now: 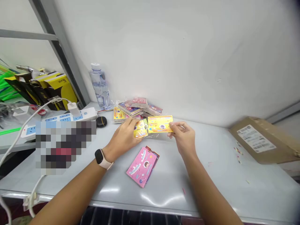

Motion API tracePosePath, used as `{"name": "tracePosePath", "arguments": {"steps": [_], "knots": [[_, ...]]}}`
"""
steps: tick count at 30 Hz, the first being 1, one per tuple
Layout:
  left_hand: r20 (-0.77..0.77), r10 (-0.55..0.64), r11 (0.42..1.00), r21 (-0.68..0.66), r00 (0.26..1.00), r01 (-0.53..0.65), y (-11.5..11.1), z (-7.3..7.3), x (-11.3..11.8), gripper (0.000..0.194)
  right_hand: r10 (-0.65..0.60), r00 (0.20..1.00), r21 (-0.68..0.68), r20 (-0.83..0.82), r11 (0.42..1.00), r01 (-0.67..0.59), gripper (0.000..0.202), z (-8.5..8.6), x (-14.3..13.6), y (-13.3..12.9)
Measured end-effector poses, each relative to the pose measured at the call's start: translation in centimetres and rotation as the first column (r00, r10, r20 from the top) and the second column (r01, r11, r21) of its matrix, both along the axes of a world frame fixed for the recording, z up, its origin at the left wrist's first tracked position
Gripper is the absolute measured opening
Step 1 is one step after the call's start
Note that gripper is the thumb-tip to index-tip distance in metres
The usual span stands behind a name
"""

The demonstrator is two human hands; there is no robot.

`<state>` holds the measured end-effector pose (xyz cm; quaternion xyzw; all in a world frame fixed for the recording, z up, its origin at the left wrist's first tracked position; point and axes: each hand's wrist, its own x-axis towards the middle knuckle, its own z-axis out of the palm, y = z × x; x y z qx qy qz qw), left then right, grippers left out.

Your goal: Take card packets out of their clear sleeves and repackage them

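Well, right hand (185,134) on yellow card (159,124), thumb on top.

The right hand (185,134) pinches a yellow card (159,124) by its right end, beside a yellow packet (140,128) in the left hand (126,132); pink-topped cards (142,167) lie nearer on the desk (168,175), packs (131,108) are piled behind, with a bottle (100,89) standing to their left

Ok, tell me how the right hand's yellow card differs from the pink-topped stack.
The yellow card is held in the right hand; the pink-topped stack lies on the table. The card runs nearly straight across the view; the stack slants. Both bear colourful print.
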<state>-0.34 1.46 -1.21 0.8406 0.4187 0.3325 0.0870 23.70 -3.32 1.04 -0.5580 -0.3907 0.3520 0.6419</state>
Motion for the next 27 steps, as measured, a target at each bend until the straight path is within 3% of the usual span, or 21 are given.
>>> {"name": "tracePosePath", "arguments": {"steps": [9,18,21,24,27], "knots": [[-0.012,0.002,0.998,-0.070,1.000,-0.003,-0.2,0.5,0.2,0.059,0.116,0.993,-0.120,-0.008,0.986,-0.116,0.044,-0.5,-0.9,0.0],[0.000,-0.007,0.998,-0.064,1.000,0.007,-0.2,0.3,0.2,0.063,0.108,0.994,-0.080,-0.003,0.991,-0.107,0.047,-0.9,-1.6,0.1],[-0.005,-0.030,0.999,-0.041,1.000,0.030,-0.2,0.1,0.2,0.064,0.230,0.968,-0.101,0.103,0.970,-0.219,0.046,-0.8,-1.7,-0.1],[-0.017,-0.049,0.999,-0.019,0.999,0.049,-0.2,-0.1,0.2,0.063,0.454,0.853,-0.192,0.258,0.889,-0.415,0.048,-0.7,-1.8,-0.5],[-0.011,-0.052,0.999,-0.009,0.999,0.052,-0.1,-0.1,0.2,0.064,0.468,0.826,-0.196,0.314,0.883,-0.426,0.046,-0.6,-1.8,-0.7]]}}
